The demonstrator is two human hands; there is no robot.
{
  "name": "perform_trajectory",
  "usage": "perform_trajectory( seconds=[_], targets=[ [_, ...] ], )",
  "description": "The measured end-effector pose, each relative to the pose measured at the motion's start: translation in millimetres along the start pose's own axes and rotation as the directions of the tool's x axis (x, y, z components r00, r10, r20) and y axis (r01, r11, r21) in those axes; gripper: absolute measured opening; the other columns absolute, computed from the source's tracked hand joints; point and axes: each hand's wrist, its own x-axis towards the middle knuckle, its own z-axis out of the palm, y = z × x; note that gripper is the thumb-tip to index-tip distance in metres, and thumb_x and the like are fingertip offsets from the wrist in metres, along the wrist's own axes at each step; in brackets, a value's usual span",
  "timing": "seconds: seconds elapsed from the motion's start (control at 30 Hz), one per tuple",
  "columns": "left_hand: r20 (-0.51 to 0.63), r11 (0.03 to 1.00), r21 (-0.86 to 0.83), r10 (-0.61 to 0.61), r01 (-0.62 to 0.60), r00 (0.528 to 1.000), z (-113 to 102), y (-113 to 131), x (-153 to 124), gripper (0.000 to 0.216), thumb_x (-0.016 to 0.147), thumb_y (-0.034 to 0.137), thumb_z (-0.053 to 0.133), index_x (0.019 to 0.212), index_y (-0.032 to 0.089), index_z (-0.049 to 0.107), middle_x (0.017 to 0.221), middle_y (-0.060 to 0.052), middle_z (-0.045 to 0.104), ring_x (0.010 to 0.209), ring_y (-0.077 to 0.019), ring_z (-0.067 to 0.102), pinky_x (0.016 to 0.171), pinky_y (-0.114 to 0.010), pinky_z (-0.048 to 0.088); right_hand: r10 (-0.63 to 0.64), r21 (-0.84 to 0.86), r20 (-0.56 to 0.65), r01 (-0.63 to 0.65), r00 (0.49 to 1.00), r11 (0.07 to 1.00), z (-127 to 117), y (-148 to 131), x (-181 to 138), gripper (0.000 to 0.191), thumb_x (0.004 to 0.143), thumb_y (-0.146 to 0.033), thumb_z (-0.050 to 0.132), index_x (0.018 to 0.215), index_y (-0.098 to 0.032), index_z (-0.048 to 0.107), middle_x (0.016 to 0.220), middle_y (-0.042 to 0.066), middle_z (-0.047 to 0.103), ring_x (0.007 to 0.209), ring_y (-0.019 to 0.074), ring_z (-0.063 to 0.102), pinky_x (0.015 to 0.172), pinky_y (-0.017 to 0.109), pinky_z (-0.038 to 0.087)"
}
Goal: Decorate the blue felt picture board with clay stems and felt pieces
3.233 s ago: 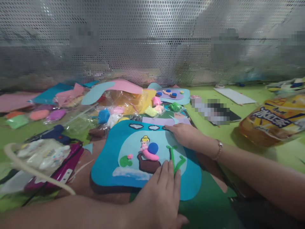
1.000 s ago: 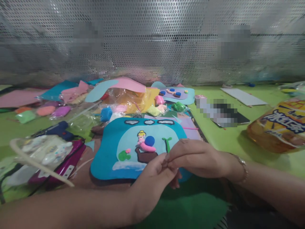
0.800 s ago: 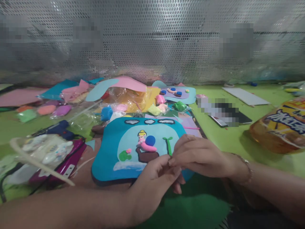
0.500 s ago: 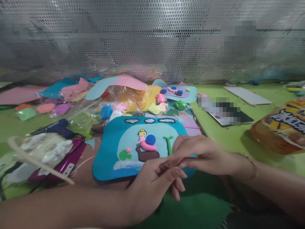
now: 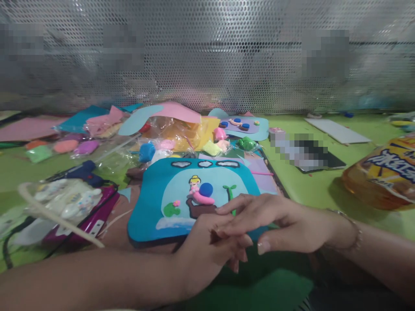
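Note:
In front of a blue foam board picture (image 5: 142,203), my two hands meet. My left hand (image 5: 207,250) is half curled with its palm turned inward; its fingers are bent, and whatever they may hold is hidden. Over it lies my right hand (image 5: 279,220), fingers stretched across the left fingers and thumb apart. Nothing shows in the right hand. On the board are a pink clay figure (image 5: 203,198) with yellow hair and a round blue clay piece (image 5: 206,189), a brown shape (image 5: 201,210), a green sprout (image 5: 230,193) and a green clay patch (image 5: 170,210).
Bagged coloured clay (image 5: 147,152) and foam sheets (image 5: 175,111) lie behind the board. At left are a blue glue gun (image 5: 86,172) and a purple case (image 5: 94,218) with a cable. A drink bottle (image 5: 382,177) and a phone (image 5: 335,160) are at right; a perforated metal panel (image 5: 207,52) stands behind.
My right hand has opened somewhat: its thumb has come away from the left hand and its fingers have slid left across it. The left hand stays nearly in place.

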Motion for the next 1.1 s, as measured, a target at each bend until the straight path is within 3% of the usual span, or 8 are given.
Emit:
perform_trajectory(
  seconds=[0.23,0.4,0.5,0.57,0.63,0.73,0.9,1.1],
  targets=[
    [0.054,0.956,0.28,0.078,-0.09,0.996,-1.2,-4.3,0.0,0.053,0.089,0.057,0.04,0.069,0.012,0.059,0.059,0.001,0.054,0.054,-0.009,0.054,0.053,-0.016,0.04,-0.021,0.077,-0.238,0.04,0.971,0.996,5.2,18.5,-5.1,0.019,0.073,-0.008,0.07,0.09,-0.014,0.072,0.079,0.008,0.073,0.095,0.0183,0.064,0.085,0.031,0.05],
    [0.082,0.901,0.407,0.127,-0.15,0.988,-3.6,-8.3,-0.9,0.06,0.094,0.054,0.029,0.067,0.011,0.061,0.056,-0.001,0.055,0.053,-0.0093,0.056,0.054,-0.017,0.041,-0.03,0.053,-0.282,0.047,0.959,0.997,5.3,17.4,-5.1,0.017,0.071,-0.008,0.072,0.086,-0.015,0.072,0.078,0.007,0.07,0.086,0.0171,0.066,0.08,0.029,0.052],
    [0.118,0.871,0.427,0.212,-0.242,0.97,-3.3,-8.6,-4.7,0.052,0.098,0.044,0.026,0.084,0.011,0.063,0.062,-0.001,0.06,0.05,-0.0081,0.055,0.055,-0.018,0.043,0.043,0.121,-0.31,-0.005,0.95,0.993,2.7,16.1,-4.9,0.017,0.073,-0.008,0.07,0.087,-0.016,0.072,0.081,0.006,0.071,0.082,0.0152,0.067,0.073,0.025,0.054],
    [0.19,0.745,0.519,0.377,-0.419,0.907,-2.4,-7.2,-7.8,0.042,0.099,0.033,0.026,0.095,0.011,0.062,0.066,-0.001,0.061,0.054,-0.0085,0.055,0.059,-0.018,0.044,0.159,0.219,-0.354,-0.084,0.922,0.972,0.7,18.2,-4.8,0.016,0.078,-0.011,0.065,0.09,-0.018,0.072,0.083,0.004,0.072,0.078,0.0124,0.068,0.07,0.022,0.055],
    [0.326,0.503,0.631,0.519,-0.59,0.79,-1.3,-6.1,-9.8,0.034,0.098,0.026,0.029,0.1,0.011,0.059,0.072,-0.004,0.063,0.064,-0.0114,0.057,0.066,-0.021,0.045,0.302,0.33,-0.392,-0.173,0.869,0.928,-1.5,23.6,-4.5,0.017,0.082,-0.015,0.06,0.094,-0.021,0.071,0.087,0.003,0.072,0.078,0.0114,0.068,0.071,0.022,0.055],
    [0.511,0.192,0.709,0.523,-0.678,0.682,0.6,-8.5,-8.9,0.028,0.095,0.026,0.037,0.105,0.009,0.056,0.084,-0.008,0.064,0.077,-0.0171,0.057,0.073,-0.027,0.045,0.457,0.423,-0.431,-0.273,0.778,0.864,-5.0,34.4,-3.2,0.014,0.075,-0.023,0.069,0.089,-0.019,0.071,0.083,0.003,0.072,0.075,0.0129,0.069,0.071,0.025,0.056],
    [0.609,0.044,0.76,0.3,-0.648,0.734,1.8,-16.2,-4.1,0.038,0.088,0.032,0.051,0.118,0.01,0.05,0.108,-0.009,0.061,0.105,-0.0223,0.052,0.096,-0.035,0.037,0.55,0.349,-0.524,-0.426,0.65,0.835,-9.1,42.0,-1.4,0.021,0.053,-0.02,0.082,0.063,-0.015,0.064,0.058,-0.003,0.062,0.053,0.0066,0.057,0.05,0.017,0.046],
    [0.604,-0.092,0.796,0.161,-0.598,0.78,0.2,-16.3,-5.8,0.051,0.089,0.043,0.049,0.126,0.009,0.046,0.133,-0.014,0.047,0.127,-0.0264,0.036,0.108,-0.038,0.023,0.59,0.374,-0.487,-0.457,0.644,0.807,-11.9,44.5,-2.4,0.023,0.061,-0.03,0.078,0.075,-0.015,0.069,0.071,0.002,0.069,0.068,0.012,0.065,0.064,0.024,0.051]
  ],
)
